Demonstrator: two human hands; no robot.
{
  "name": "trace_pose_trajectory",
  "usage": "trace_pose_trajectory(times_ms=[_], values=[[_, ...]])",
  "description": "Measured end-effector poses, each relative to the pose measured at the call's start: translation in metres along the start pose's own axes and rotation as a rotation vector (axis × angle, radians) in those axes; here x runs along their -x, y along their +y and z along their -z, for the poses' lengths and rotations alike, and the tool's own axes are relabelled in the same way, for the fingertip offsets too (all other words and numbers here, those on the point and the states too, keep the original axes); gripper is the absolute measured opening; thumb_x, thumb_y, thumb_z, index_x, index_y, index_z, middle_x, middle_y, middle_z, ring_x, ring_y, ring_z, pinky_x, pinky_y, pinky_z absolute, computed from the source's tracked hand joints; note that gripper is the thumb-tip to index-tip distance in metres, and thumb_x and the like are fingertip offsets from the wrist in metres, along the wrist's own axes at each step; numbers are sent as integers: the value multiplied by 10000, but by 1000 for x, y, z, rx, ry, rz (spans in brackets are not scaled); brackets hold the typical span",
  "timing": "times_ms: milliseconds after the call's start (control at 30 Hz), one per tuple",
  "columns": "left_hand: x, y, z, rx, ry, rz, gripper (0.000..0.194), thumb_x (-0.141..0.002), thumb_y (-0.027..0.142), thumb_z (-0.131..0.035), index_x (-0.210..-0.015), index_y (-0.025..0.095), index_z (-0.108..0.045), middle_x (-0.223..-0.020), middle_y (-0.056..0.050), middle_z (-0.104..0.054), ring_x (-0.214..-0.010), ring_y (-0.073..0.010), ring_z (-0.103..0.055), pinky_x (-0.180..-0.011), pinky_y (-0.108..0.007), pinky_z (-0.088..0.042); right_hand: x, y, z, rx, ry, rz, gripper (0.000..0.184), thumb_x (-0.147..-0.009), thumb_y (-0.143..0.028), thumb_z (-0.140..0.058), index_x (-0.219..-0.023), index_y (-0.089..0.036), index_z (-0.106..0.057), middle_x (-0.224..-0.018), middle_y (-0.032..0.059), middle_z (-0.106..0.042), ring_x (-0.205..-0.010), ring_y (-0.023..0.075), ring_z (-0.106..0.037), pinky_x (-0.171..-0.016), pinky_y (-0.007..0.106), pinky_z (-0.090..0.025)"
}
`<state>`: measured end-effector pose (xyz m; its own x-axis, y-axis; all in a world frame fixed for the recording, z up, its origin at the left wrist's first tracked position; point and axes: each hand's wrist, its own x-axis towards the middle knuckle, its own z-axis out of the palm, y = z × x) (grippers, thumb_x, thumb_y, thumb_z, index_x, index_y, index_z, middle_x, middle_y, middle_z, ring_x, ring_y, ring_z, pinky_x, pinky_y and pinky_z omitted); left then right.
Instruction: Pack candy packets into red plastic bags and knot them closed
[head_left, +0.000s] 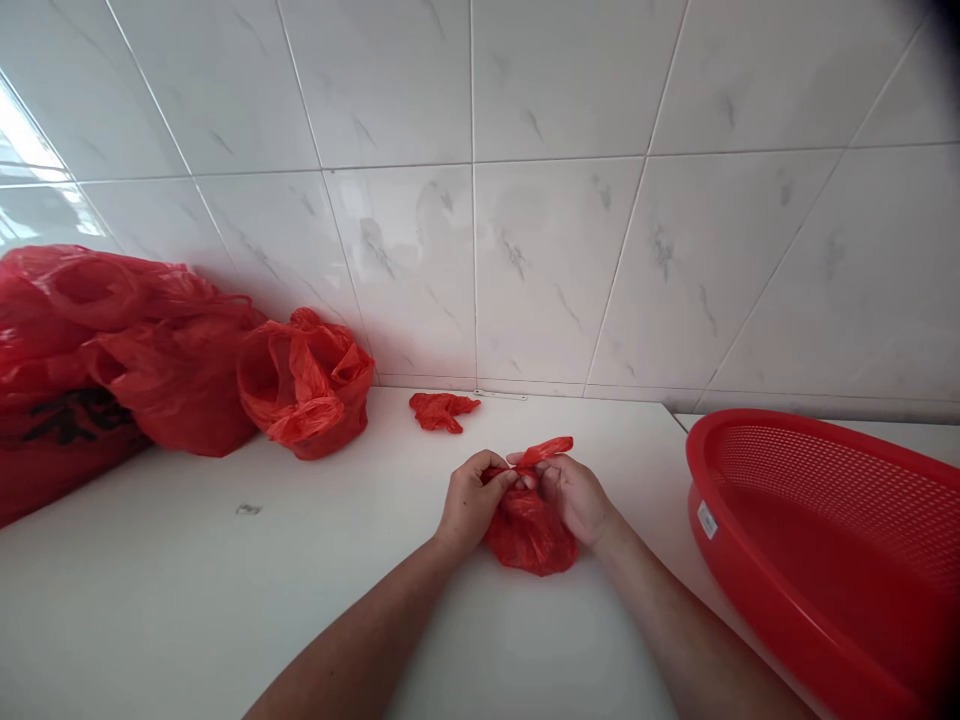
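A small red plastic bag (534,535) rests on the white tabletop in front of me, its body bunched and rounded. At its gathered neck, my left hand (474,497) pinches the plastic between thumb and fingers. From the other side my right hand (581,498) grips the same neck with curled fingers, and a twisted end of the bag sticks up to the right above them. What the bag contains cannot be made out. Both hands touch each other or nearly so at the neck, which is partly hidden by the fingers.
Several large red plastic bags (199,385) stand at the left, with an open-topped red bag (337,430) beside them. A crumpled red bag (442,410) lies near the tiled wall (555,270). On the right sits a big red perforated basket (750,560).
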<state>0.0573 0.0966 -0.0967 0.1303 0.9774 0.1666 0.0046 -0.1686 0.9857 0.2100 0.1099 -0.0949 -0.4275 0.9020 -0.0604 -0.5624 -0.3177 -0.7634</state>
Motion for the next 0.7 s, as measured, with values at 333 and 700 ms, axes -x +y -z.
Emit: trace_pose_trajectory(times_ms=[333, 700], values=[[-2, 5, 2, 9, 0, 26, 108, -777, 282, -575, -842, 196, -584, -809, -6, -661, -755, -148, -613, -697, -258, -473, 7, -2, -9, 181, 7, 37, 263, -744, -412, -637, -836, -170, -686, -737, 32, -633, -742, 165, -582, -786, 322, -427], [0, 1, 5, -461, 14, -155, 140, -772, 172, -483, -726, 198, -612, -766, 7, -573, -699, -122, -542, -634, -245, -434, 7, 1, -6, 624, 62, 125, 224, -708, -272, -629, -904, -212, -536, -688, -46, -537, -582, 98, -489, -584, 241, -406]])
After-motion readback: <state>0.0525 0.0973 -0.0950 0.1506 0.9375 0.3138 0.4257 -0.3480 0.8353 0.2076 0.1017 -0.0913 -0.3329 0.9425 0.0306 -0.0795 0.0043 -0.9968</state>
